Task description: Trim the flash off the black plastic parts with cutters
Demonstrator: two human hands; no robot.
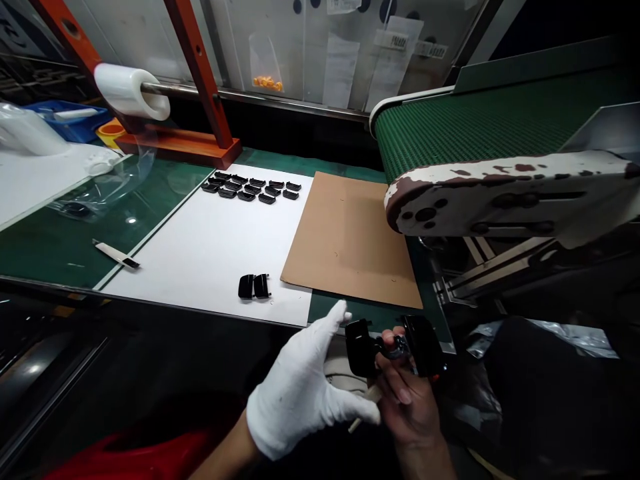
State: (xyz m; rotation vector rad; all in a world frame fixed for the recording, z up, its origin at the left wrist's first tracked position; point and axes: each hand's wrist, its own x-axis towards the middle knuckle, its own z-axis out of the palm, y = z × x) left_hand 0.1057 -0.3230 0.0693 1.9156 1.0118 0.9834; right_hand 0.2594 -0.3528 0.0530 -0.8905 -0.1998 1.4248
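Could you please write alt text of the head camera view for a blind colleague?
A bare right hand holds a glossy black two-piece plastic part beside an open white-gloved left hand. Ahead, small black pieces lie in rows on a white sheet beside a brown cardboard sheet.

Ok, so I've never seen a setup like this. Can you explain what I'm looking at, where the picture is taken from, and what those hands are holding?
This picture comes from a camera worn on a person's head, looking forward and down at their own hands. The left hand wears a white glove and is open, holding nothing. The bare right hand grips a glossy black part. Ahead, a white sheet lies on a green mat, with rows of small black parts on it. Brown cardboard lies beside the sheet, and a green conveyor belt runs along the right.
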